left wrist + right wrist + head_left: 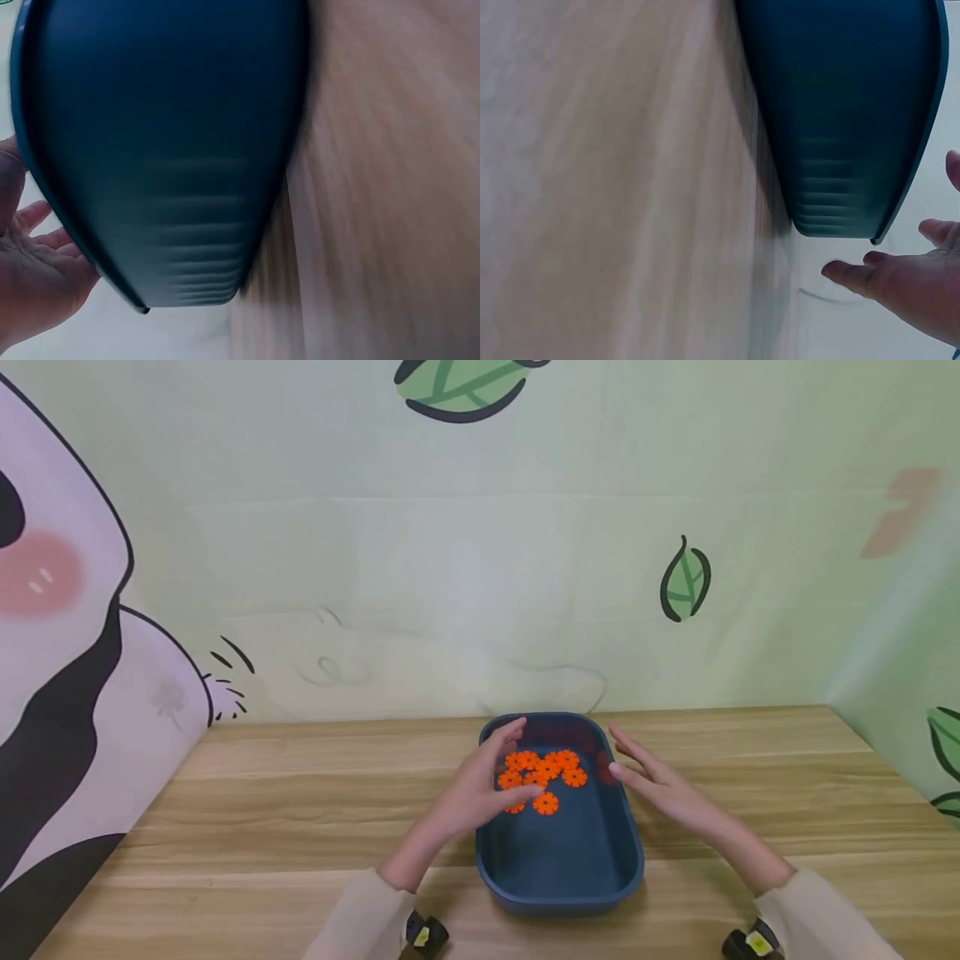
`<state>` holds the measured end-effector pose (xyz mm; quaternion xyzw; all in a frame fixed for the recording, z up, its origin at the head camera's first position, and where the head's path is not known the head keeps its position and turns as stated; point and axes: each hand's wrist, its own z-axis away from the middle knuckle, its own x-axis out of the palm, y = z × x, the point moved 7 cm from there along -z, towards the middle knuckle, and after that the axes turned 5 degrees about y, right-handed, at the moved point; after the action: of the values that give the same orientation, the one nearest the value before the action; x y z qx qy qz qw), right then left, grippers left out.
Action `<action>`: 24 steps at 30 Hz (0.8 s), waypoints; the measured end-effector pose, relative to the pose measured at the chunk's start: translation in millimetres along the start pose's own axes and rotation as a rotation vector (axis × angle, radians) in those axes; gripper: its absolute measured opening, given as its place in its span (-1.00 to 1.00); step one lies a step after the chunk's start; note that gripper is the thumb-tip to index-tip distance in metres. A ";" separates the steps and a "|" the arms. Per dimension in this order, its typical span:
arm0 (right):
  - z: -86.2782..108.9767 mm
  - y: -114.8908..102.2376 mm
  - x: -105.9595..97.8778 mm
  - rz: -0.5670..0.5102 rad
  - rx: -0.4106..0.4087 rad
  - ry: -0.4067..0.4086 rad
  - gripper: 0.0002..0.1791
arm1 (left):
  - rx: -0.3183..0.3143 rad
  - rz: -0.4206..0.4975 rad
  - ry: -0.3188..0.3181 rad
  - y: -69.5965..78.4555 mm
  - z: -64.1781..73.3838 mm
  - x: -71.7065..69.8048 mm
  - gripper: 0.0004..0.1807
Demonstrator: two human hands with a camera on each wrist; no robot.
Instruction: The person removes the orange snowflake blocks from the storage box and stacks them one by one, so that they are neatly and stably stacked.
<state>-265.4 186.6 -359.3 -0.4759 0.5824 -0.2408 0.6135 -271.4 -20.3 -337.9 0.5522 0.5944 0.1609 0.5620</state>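
A dark blue rectangular tub (pixel 562 864) stands on the wooden table. Inside, toward its far left, lie several orange notched discs (pixel 546 803) shaped like flowers or snowflakes. Over the tub's left rim hovers the left hand (pixel 472 789), its fingers extended and thumb pointing inward above the discs; it holds nothing. Just outside the right rim the right hand (pixel 660 785) is held with fingers loosely stretched toward the tub, gripping nothing. Both wrist views show the tub's ribbed outer wall (pixel 199 217), with the hand beside its rim. Whether the left fingers touch the rim I cannot tell.
The wood-grain table (pixel 300 827) extends to both sides of the tub. Behind it hangs a pale green printed backdrop (pixel 465 585) with leaves and a large cartoon animal (pixel 60 552) at left. Small black devices (pixel 425 935) sit at both wrists.
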 end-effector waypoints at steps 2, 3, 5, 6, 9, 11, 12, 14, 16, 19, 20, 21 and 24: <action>-1.9 2.6 1.8 -0.033 0.010 -0.016 -0.32 | 0.000 0.005 -0.025 -1.6 -3.3 3.4 -0.16; -2.8 3.8 3.0 -0.051 0.015 -0.027 -0.32 | -0.002 0.008 -0.039 -2.5 -5.0 5.0 -0.17; -4.4 6.6 5.2 -0.086 0.034 -0.049 -0.33 | -0.008 -0.001 -0.063 -4.1 -8.7 7.7 -0.20; -5.0 8.2 6.3 -0.105 0.048 -0.062 -0.33 | -0.011 -0.021 -0.076 -5.2 -11.0 9.2 -0.22; -5.9 13.0 8.0 -0.128 0.091 -0.085 -0.33 | -0.018 -0.084 -0.131 -7.0 -17.6 14.2 -0.28; -6.3 16.3 8.2 -0.132 0.123 -0.093 -0.33 | -0.031 -0.138 -0.173 -6.9 -21.6 17.7 -0.31; -6.5 17.9 8.4 -0.137 0.137 -0.097 -0.33 | -0.036 -0.162 -0.195 -7.2 -23.4 19.9 -0.32; -7.1 20.3 8.6 -0.147 0.157 -0.105 -0.33 | -0.052 -0.206 -0.236 -7.9 -26.7 24.1 -0.34; -8.0 22.5 9.3 -0.160 0.171 -0.115 -0.33 | -0.074 -0.238 -0.268 -10.1 -29.4 28.6 -0.35; -9.2 25.0 10.6 -0.174 0.180 -0.130 -0.33 | -0.098 -0.281 -0.316 -14.4 -32.6 36.1 -0.38; -9.4 25.7 11.1 -0.177 0.184 -0.134 -0.33 | -0.105 -0.297 -0.330 -16.0 -33.3 38.5 -0.39; -9.3 26.4 11.0 -0.178 0.186 -0.136 -0.33 | -0.109 -0.320 -0.345 -17.3 -34.0 41.1 -0.41; -8.9 27.7 10.6 -0.177 0.193 -0.140 -0.33 | -0.096 -0.413 -0.383 -20.0 -35.5 48.8 -0.46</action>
<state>-278.8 186.8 -387.3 -0.4797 0.4682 -0.3152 0.6718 -299.2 29.1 -366.9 0.4125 0.5689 -0.0362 0.7106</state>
